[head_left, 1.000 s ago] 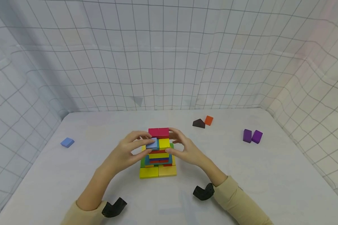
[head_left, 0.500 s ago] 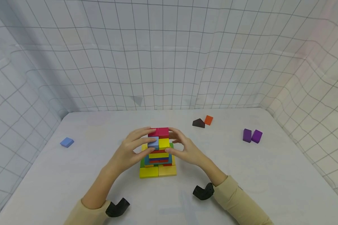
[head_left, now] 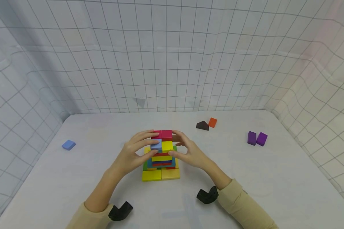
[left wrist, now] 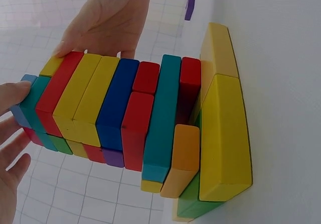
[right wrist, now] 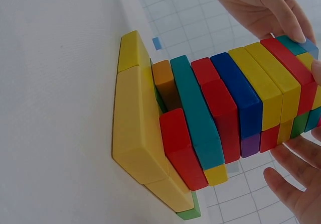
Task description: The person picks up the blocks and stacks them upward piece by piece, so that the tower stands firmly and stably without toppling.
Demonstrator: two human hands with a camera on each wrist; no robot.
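Note:
A tower of colourful wooden blocks (head_left: 161,158) stands on a base of yellow and green blocks (head_left: 170,174). At its top left, my left hand (head_left: 133,149) holds a light blue block (head_left: 155,145), thumb low at the front, one finger over its top and others reaching to a pink-red block (head_left: 167,135). In the left wrist view, this light blue block (left wrist: 21,114) lies against a teal block (left wrist: 35,103). My right hand (head_left: 189,152) grips the tower's upper right side, thumb beside the yellow block (head_left: 167,146) and fingers round the back.
One blue block (head_left: 68,145) lies at the far left of the white table (head_left: 103,133). A dark brown block (head_left: 202,125) and an orange block (head_left: 212,122) are behind right. Two purple blocks (head_left: 252,138) lie farther right. Grid-patterned sheets (head_left: 172,57) surround the table.
My left hand has shifted slightly right with the light blue block, bringing it flush beside the yellow block. Its fingers now reach over the pink-red block. The right hand stays put.

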